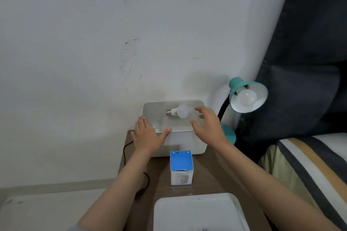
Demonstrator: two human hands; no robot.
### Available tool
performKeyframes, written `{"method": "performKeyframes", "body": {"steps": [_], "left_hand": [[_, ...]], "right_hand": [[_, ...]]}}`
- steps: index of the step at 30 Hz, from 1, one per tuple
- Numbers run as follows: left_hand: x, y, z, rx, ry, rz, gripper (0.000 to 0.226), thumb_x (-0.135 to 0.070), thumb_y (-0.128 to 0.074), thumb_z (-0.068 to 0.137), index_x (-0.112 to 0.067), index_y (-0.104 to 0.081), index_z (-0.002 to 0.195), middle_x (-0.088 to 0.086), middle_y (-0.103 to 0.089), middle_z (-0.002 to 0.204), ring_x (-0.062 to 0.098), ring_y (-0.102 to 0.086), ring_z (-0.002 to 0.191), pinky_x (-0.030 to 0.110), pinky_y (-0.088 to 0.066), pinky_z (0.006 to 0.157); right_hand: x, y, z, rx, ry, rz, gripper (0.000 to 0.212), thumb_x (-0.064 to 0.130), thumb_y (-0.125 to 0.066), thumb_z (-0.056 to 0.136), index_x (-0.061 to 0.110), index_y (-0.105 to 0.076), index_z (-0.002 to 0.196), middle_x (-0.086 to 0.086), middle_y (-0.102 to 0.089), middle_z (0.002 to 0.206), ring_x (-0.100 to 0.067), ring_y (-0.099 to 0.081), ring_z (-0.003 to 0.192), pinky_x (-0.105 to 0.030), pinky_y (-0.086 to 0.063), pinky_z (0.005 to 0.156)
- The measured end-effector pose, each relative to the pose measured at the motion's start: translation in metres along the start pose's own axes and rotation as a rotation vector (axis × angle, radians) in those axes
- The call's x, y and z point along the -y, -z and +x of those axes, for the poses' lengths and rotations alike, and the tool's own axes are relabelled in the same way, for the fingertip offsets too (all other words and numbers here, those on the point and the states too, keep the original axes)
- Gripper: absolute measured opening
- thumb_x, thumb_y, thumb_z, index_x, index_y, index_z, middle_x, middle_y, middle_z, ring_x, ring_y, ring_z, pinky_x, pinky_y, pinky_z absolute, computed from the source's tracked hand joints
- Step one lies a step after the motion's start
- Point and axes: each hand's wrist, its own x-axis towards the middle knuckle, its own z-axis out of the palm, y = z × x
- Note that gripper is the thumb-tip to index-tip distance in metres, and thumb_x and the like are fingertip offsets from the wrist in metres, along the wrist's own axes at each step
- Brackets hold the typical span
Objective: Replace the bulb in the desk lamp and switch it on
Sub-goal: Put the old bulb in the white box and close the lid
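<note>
The tabletop [212, 172] looks like matt brown wood grain. The bin [185, 141] is smooth white plastic. The loose bulb [179, 111] has a frosted dome and ribbed metal screw base. The lamp shade [237, 85] is glossy teal outside, white inside. The small box [181, 168] is printed cardboard.

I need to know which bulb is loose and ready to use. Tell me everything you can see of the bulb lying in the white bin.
The bulb lies on its side on the floor of the open white bin, screw base pointing left, globe to the right. The globe is frosted white and unlit; the neck is white with small dark print too blurred to read; the threaded base looks like silver metal. The right hand hovers open just right of it, not touching. A second bulb sits lower left, partly hidden by the left hand.
</note>
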Motion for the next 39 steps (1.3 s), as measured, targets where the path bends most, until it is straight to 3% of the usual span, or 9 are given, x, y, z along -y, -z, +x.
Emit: {"method": "performKeyframes", "body": {"steps": [2,5,9,14,17,22,27,31,39], "left_hand": [[-0.002,0.006,-0.003,0.021,0.0,-0.038,0.103,-0.067,-0.046,0.08,0.0,-0.004,0.145,0.015,0.001,0.157,0.029,0.0,0.145,0.053,-0.012,0.115],[-0.002,0.013,-0.028,-0.107,-0.063,-0.171,0.089,-0.052,-0.055,0.085,0.001,-0.013,0.143,0.02,-0.006,0.156,0.032,-0.006,0.144,0.053,-0.013,0.116],[0.009,0.004,-0.096,-0.147,-0.074,-0.289,0.079,-0.041,-0.059,0.085,-0.004,-0.021,0.143,0.018,-0.014,0.155,0.028,-0.009,0.143,0.04,-0.014,0.115],[0.028,-0.027,-0.202,0.041,0.003,-0.245,0.069,-0.037,-0.061,0.084,-0.008,-0.031,0.139,0.017,-0.019,0.153,0.03,-0.015,0.141,0.04,-0.022,0.111],[0.039,-0.042,-0.254,0.164,0.093,-0.118,0.067,-0.044,-0.059,0.083,-0.015,-0.032,0.137,0.012,-0.027,0.146,0.03,-0.024,0.134,0.039,-0.032,0.104],[0.044,-0.058,-0.291,0.337,0.14,-0.01,0.068,-0.048,-0.058,0.078,-0.015,-0.031,0.131,0.014,-0.026,0.136,0.034,-0.025,0.127,0.04,-0.035,0.103],[0.038,-0.042,-0.289,0.265,0.122,-0.137,0.064,-0.047,-0.062,0.077,-0.018,-0.039,0.129,0.01,-0.031,0.128,0.031,-0.037,0.123,0.036,-0.04,0.099],[0.027,-0.009,-0.276,0.043,-0.048,-0.094,0.06,-0.048,-0.061,0.079,-0.02,-0.042,0.128,0.009,-0.026,0.136,0.026,-0.035,0.125,0.035,-0.04,0.098],[-0.002,0.042,-0.169,-0.157,-0.184,-0.034,0.057,-0.042,-0.06,0.082,-0.009,-0.049,0.127,0.025,-0.036,0.135,0.039,-0.036,0.126,0.045,-0.042,0.097]], "right_hand": [[0.002,0.013,-0.034,-0.012,-0.007,0.014,0.043,0.022,-0.065,0.084,0.011,-0.052,0.124,-0.007,-0.056,0.117,-0.018,-0.057,0.102,-0.028,-0.046,0.088],[-0.004,0.027,-0.088,0.027,-0.05,0.014,0.041,0.021,-0.068,0.082,0.012,-0.055,0.121,-0.005,-0.058,0.115,-0.017,-0.056,0.105,-0.027,-0.044,0.09],[-0.021,0.039,-0.162,0.124,-0.152,-0.067,0.043,0.022,-0.068,0.082,0.013,-0.055,0.122,-0.004,-0.056,0.117,-0.016,-0.052,0.109,-0.019,-0.035,0.088],[-0.046,0.043,-0.239,0.344,-0.324,-0.284,0.051,0.036,-0.061,0.084,0.019,-0.045,0.129,-0.007,-0.045,0.122,-0.025,-0.045,0.118,-0.031,-0.039,0.093],[-0.051,0.044,-0.27,0.403,-0.467,-0.369,0.06,0.044,-0.056,0.084,0.026,-0.034,0.136,-0.009,-0.041,0.128,-0.028,-0.038,0.123,-0.038,-0.04,0.095],[-0.05,0.04,-0.296,0.446,-0.493,-0.335,0.063,0.051,-0.056,0.083,0.028,-0.033,0.137,-0.01,-0.035,0.124,-0.028,-0.03,0.124,-0.04,-0.041,0.098],[-0.034,0.049,-0.296,0.332,-0.464,-0.266,0.063,0.049,-0.061,0.08,0.027,-0.041,0.135,-0.009,-0.031,0.123,-0.029,-0.034,0.122,-0.036,-0.043,0.096],[-0.015,0.066,-0.272,0.159,-0.304,-0.278,0.061,0.046,-0.064,0.079,0.022,-0.046,0.132,-0.015,-0.034,0.129,-0.033,-0.034,0.123,-0.039,-0.042,0.097],[0.023,0.068,-0.144,0.025,-0.171,-0.289,0.052,0.044,-0.059,0.083,0.022,-0.051,0.13,-0.015,-0.02,0.151,-0.039,-0.028,0.128,-0.046,-0.035,0.103]]}}
